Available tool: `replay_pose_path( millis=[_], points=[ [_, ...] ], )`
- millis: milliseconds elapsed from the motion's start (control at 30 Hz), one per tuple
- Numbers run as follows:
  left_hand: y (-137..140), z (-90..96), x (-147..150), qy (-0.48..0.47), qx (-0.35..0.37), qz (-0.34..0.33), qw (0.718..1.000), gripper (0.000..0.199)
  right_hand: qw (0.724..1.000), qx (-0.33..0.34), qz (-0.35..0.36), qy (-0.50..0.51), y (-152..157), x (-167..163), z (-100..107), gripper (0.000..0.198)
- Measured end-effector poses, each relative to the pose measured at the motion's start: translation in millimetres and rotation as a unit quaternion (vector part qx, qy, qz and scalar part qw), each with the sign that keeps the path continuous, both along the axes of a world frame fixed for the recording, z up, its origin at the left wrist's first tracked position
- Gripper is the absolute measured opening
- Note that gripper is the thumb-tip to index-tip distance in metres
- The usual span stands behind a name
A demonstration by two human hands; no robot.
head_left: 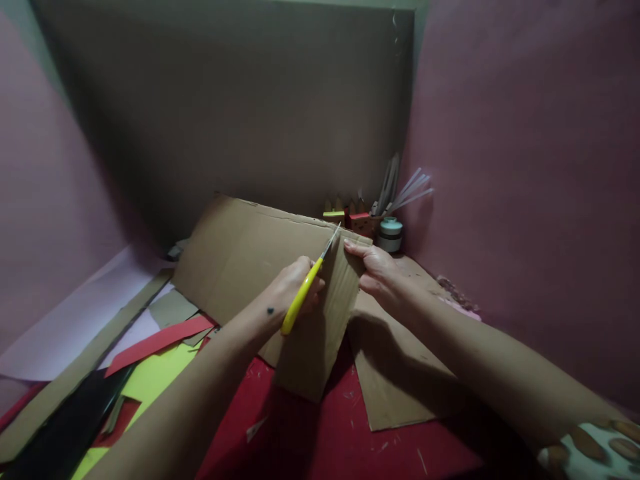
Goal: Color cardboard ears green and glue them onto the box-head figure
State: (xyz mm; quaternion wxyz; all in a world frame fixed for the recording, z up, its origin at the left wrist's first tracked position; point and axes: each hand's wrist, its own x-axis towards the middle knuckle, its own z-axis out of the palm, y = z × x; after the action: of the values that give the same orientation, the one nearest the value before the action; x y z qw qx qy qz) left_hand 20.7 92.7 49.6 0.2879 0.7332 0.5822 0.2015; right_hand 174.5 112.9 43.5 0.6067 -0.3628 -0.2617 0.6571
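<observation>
My left hand (295,283) grips a pair of scissors (301,301) with yellow handles. Its metal blades point up and away, at the far edge of a large brown cardboard sheet (240,247). That sheet is held tilted above the table, with its right part creased and sloping down toward me. On its right edge, close to the blade tips, my right hand (377,268) pinches the cardboard, thumb on top. Some fingers of both hands are hidden. Below my right forearm another flat cardboard piece (395,387) lies on the red tabletop (250,427).
At the left lie a red paper strip (160,341), yellow paper (155,380), a long cardboard strip (85,360) and white paper (95,320). A pale lidded jar (391,233) and white sticks (413,190) stand at the back, before a grey panel (240,107). Scraps dot the tabletop.
</observation>
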Motion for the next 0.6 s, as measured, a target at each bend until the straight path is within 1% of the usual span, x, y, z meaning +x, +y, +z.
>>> replay_pose_path(
  millis=[100, 200, 333, 400, 500, 600],
  points=[
    [6.1, 16.3, 3.2, 0.036, -0.030, -0.011, 0.999, 0.033, 1.000, 0.008, -0.002, 0.006, 2.0, -1.1, 2.7, 0.008],
    [11.3, 22.6, 5.9, 0.063, 0.000, -0.004, 0.998, 0.034, 1.000, 0.009, 0.000, 0.004, 4.1, -2.3, 6.5, 0.009],
    [18.4, 14.8, 8.9, 0.085, 0.075, 0.041, 0.993, 0.037, 1.000, -0.005, 0.003, -0.003, 4.5, -5.8, 5.3, 0.017],
    [21.8, 10.9, 8.3, 0.087, 0.086, 0.051, 0.991, 0.037, 1.000, -0.017, 0.007, -0.005, 4.2, -5.4, 2.7, 0.018],
    [20.5, 7.1, 0.1, 0.081, 0.061, 0.028, 0.994, 0.036, 0.999, -0.041, 0.000, -0.006, 4.2, 5.1, 0.9, 0.015],
    [5.0, 0.9, -16.2, 0.059, 0.016, -0.008, 0.998, 0.034, 0.998, -0.062, -0.015, -0.008, 2.1, 27.7, 3.6, 0.010]
  ],
)
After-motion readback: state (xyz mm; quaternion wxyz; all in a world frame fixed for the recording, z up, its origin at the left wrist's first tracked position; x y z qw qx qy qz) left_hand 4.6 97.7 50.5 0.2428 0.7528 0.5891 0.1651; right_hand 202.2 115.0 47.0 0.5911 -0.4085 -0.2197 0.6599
